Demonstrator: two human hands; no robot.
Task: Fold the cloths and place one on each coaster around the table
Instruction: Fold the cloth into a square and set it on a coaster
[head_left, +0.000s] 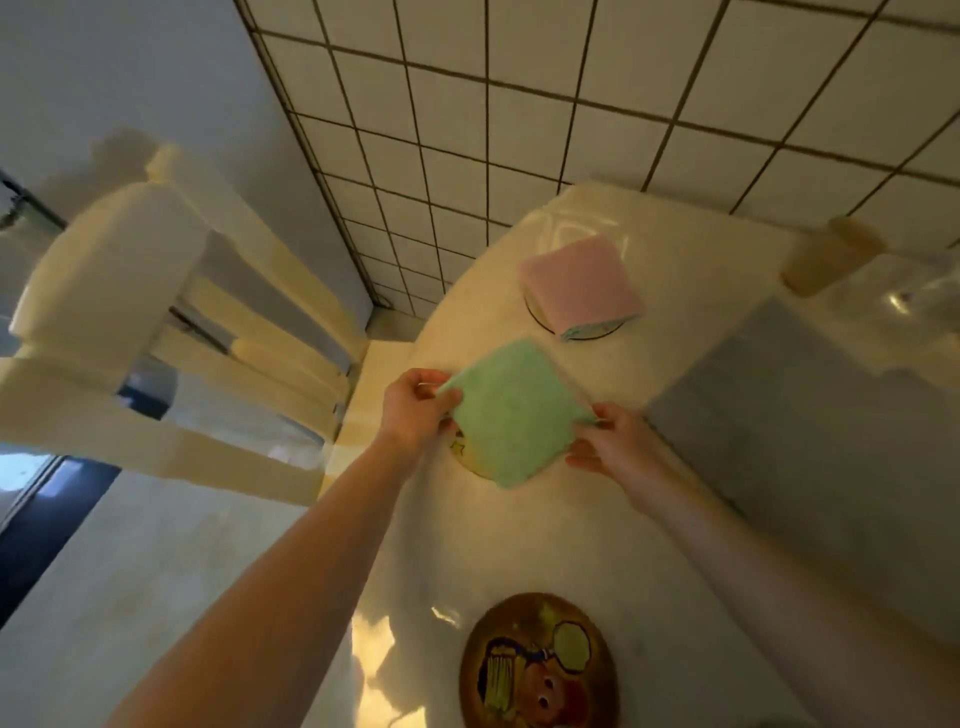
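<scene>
You are holding a folded square of soft green cloth (511, 410) over the glossy cream tabletop (545, 545), one corner in each hand. Your left hand (415, 410) pinches the corner on its side between thumb and fingertips; your right hand (610, 441) pinches the opposite corner the same way. Both grips are narrow and closed on fabric.

Directly beneath the cloth, just below your left grip, a yellow round coaster (470, 460) with a star mark peeks out; most of it is covered. Beyond your grips, farther across the tabletop, a folded pink cloth (579, 283) already sits on a dark-rimmed round coaster (537, 314). Nearer to you than your grips lies a brown round picture coaster (540, 665), with nothing on it. A pale wooden chair (156, 312) stands out past your left hand.

The likely step is setting the green cloth down on the yellow coaster. The risks look like these: letting go of one corner first could let the fold fall open; the cloth sits to the right of the coaster, so it may land off-centre; the smooth tabletop may let the coaster slide if the cloth is dragged.
</scene>
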